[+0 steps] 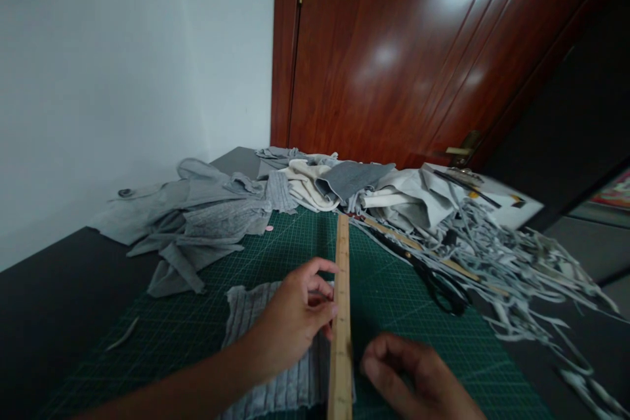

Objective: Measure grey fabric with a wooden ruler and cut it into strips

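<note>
A wooden ruler runs lengthwise across a piece of grey ribbed knit fabric on the green cutting mat. From the left, my left hand grips the ruler's edge with bent fingers and thumb, over the fabric. My right hand is just right of the ruler, low in the view, apart from it. Its fingers are curled in with the thumb against them; whatever they hold, if anything, is hidden. Only a narrow edge of the fabric shows right of the ruler.
Grey garments lie at the left back, with folded cream and grey cloth behind the ruler. Black-handled scissors and another wooden ruler lie at the right beside tangled fabric strips. A thin scrap lies left.
</note>
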A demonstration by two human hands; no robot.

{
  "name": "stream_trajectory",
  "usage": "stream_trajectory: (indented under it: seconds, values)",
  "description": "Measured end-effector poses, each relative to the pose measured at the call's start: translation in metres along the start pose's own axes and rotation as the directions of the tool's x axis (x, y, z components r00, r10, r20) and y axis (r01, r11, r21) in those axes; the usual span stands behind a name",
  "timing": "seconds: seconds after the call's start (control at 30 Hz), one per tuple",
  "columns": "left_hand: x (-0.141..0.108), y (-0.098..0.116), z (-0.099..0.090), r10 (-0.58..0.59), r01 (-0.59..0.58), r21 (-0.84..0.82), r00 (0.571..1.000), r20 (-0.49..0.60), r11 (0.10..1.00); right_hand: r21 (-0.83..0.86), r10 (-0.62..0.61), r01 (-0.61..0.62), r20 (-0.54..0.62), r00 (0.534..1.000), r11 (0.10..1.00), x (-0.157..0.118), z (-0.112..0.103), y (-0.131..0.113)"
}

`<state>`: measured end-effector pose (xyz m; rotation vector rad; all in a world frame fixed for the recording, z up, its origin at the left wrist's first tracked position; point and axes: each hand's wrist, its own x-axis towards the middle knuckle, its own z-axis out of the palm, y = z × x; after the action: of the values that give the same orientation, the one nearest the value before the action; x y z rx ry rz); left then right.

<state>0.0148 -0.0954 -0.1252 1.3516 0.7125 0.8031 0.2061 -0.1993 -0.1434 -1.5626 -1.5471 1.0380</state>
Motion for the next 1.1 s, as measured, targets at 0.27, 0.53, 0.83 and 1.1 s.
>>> stream_trajectory:
  seconds: [0.27, 0.53, 0.83, 1.1]
  values:
    - [0.002, -0.007, -0.009, -0.048, 0.046, 0.082, 0.999, 0.014, 0.996, -0.294, -0.278, 0.323, 0.186, 0.942, 0.899, 0.011, -0.014, -0.002]
    - [0.002, -0.004, -0.010, -0.102, 0.092, 0.211, 0.994, 0.038, 0.973, -0.451, -0.219, 0.324, 0.269, 0.938, 0.832, 0.024, -0.009, -0.006]
    - [-0.005, 0.000, -0.010, 0.096, -0.137, 0.712, 0.991, 0.097, 0.689, -0.583, -0.186, 0.290, 0.232, 0.955, 0.759, 0.025, -0.007, 0.003]
    - [-0.009, 0.022, -0.024, 0.015, -0.315, 0.787, 0.932, 0.363, 0.530, -0.541, -0.142, 0.258, 0.247, 0.959, 0.801, 0.026, -0.008, 0.002]
